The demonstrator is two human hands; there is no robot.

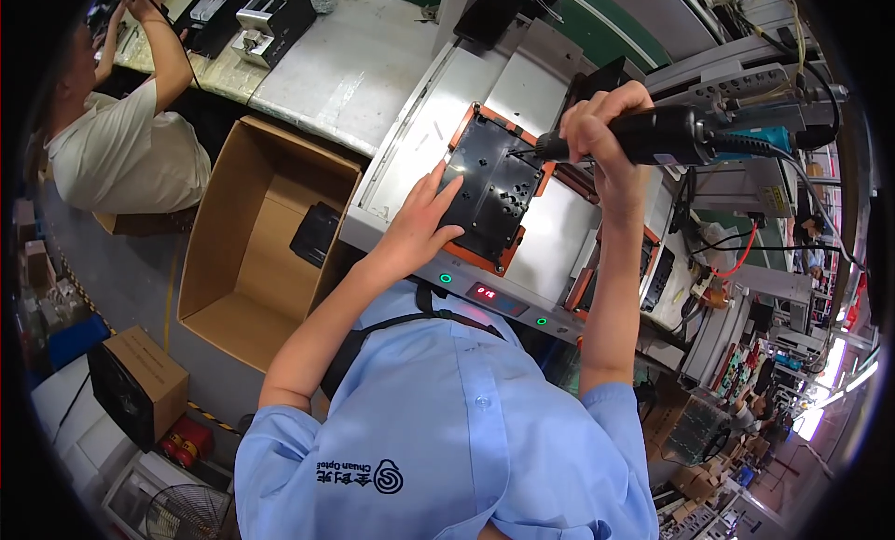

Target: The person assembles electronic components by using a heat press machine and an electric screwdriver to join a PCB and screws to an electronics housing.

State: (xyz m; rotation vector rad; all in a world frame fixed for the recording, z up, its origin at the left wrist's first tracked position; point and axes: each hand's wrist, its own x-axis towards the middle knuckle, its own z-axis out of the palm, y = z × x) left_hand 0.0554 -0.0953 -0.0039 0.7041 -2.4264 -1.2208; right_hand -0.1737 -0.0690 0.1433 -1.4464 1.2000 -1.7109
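Observation:
A flat black plastic panel (487, 187) with small holes and bosses lies in an orange-edged fixture (515, 246) on the metal machine bed. My left hand (417, 221) rests along the panel's left edge, fingers spread and holding nothing. Wrapped around a black electric screwdriver (657, 135) is my right hand (604, 130). The tool lies nearly level, its bit pointing left over the panel's upper right part. Whether the bit touches a screw there I cannot tell.
Left of the machine stands an open cardboard box (270, 232) with a black part (317, 234) inside. A front panel (494, 299) carries green-ringed buttons and a red display. The screwdriver's cable (778, 150) runs right. At upper left, a co-worker (130, 158) works at another bench.

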